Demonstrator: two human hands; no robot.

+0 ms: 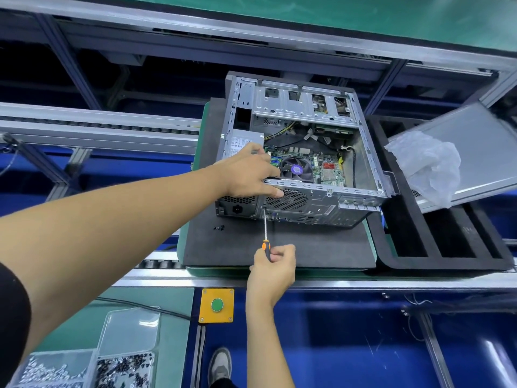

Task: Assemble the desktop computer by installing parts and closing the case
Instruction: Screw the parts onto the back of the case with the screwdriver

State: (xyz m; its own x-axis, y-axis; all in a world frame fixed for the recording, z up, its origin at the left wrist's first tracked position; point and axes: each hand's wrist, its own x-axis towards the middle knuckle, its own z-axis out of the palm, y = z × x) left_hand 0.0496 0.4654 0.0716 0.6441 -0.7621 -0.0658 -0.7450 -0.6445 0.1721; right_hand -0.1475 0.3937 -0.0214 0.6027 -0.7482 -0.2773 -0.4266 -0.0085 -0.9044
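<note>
Fingers of the right hand (272, 268) are curled tight round the orange-and-black handle of a slim screwdriver (265, 236), whose thin steel shaft runs up to the rear panel of the open grey metal desktop computer case (303, 152), its tip meeting the panel just below the round perforated fan grille. Over the case's near top edge the left hand (250, 175) lies with fingers nearly straight and spread: the thumb presses on the rear panel at the grille, while the other fingers reach inside beside the black CPU cooler fan with a purple sticker (296, 170). That case lies on its side on a dark grey foam mat (279, 247). A few small black screws (219, 227) sit on the mat just left of the case's near corner. Right of the case, a grey metal side panel (475, 163) leans across a black foam tray (447, 242), with crumpled clear plastic wrap (428, 166) on it. Nearer the viewer, below the mat, is a yellow box with a green push button (216, 305).
</note>
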